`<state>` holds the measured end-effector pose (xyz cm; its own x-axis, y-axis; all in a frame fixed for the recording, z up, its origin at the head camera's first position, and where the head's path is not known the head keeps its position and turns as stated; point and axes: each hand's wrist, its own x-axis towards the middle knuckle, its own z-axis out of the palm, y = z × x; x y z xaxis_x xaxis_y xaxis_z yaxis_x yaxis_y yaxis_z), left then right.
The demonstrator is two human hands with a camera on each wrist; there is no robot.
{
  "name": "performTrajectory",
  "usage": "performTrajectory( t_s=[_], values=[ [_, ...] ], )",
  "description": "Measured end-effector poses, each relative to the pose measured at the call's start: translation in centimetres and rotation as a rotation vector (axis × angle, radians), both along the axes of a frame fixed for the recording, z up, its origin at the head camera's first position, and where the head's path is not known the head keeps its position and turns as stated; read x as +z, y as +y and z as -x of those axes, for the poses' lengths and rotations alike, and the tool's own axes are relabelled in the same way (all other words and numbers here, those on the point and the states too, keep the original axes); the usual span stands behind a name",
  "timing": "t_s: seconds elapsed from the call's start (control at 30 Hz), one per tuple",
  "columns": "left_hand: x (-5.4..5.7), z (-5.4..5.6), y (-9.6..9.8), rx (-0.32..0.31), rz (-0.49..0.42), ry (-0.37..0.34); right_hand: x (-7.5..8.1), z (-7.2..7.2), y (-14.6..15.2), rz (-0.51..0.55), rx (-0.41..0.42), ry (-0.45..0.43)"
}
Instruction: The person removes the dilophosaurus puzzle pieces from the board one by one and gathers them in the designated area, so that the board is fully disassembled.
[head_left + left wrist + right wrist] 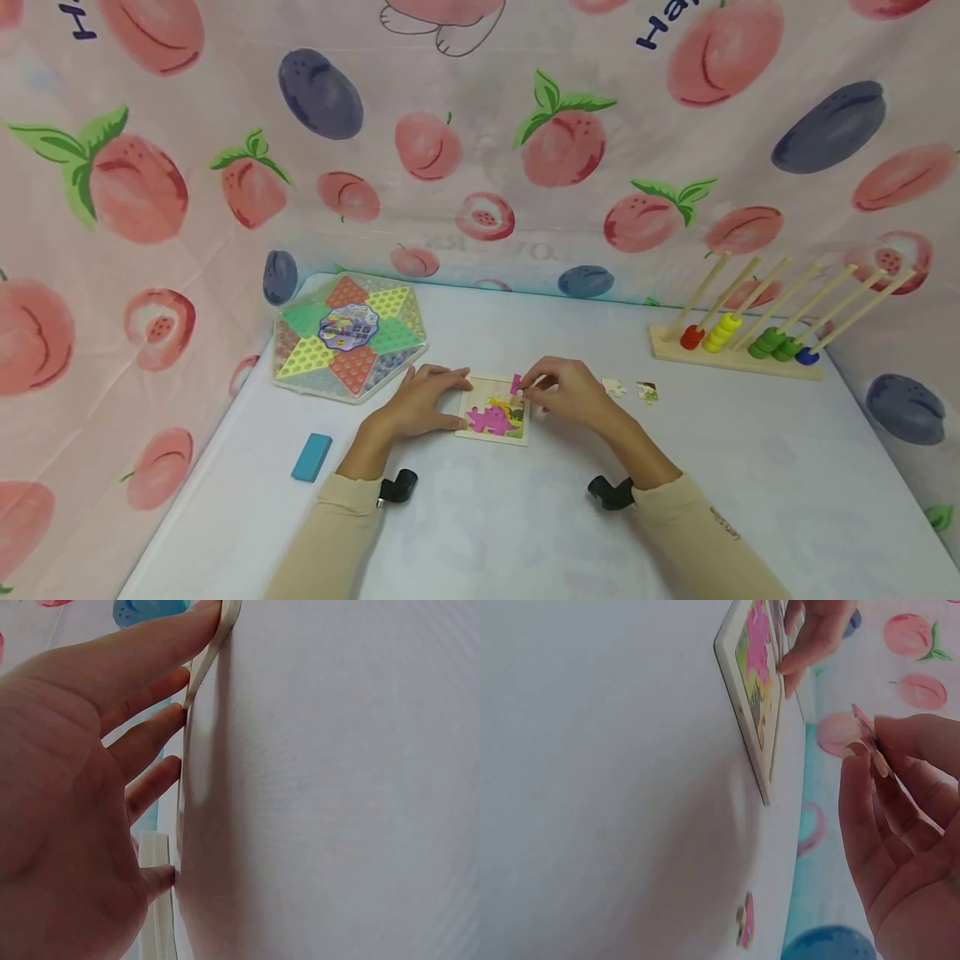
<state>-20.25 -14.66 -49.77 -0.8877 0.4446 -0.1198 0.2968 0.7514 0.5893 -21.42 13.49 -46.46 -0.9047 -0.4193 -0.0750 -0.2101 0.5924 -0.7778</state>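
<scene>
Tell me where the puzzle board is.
In the head view, the puzzle board lies near the centre, left hand touching its left side, right hand holding a pink piece by its upper right corner.

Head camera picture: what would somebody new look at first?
Probably the big painted fruit on the cloth behind the white table. Next, the puzzle with a pink dinosaur in the middle, where the right hand pinches a pink piece. Then the star-patterned board at the back left and the wooden bead rack at the back right.
</scene>
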Motion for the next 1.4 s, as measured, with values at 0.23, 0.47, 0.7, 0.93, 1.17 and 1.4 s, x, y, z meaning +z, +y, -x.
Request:
performTrajectory(
  t_s=[0.23,0.47,0.7,0.93,1.17,1.4],
  values=[
    [0.0,0.0,0.1,0.005,-0.006,-0.003,0.7,-0.9,3.8,0.008,-0.058,0.001],
    [-0.2,0.0,0.0,0.004,-0.002,0.006,0.4,-1.8,7.2,0.007,-0.103,-0.002],
    [-0.2,0.0,-0.1,0.005,-0.009,0.015,-1.3,-2.4,8.9,-0.045,-0.105,-0.061],
    [0.0,0.0,0.0,0.005,-0.002,0.013,-2.4,-2.8,8.7,-0.046,-0.117,-0.049],
    [-0.2,0.1,-0.1,0.001,-0.010,0.011,-2.6,-2.6,7.3,-0.037,-0.168,-0.072],
    [-0.2,0.1,0.0,0.003,-0.014,0.000,-3.0,-2.3,6.5,-0.099,-0.238,-0.093]
  ],
)
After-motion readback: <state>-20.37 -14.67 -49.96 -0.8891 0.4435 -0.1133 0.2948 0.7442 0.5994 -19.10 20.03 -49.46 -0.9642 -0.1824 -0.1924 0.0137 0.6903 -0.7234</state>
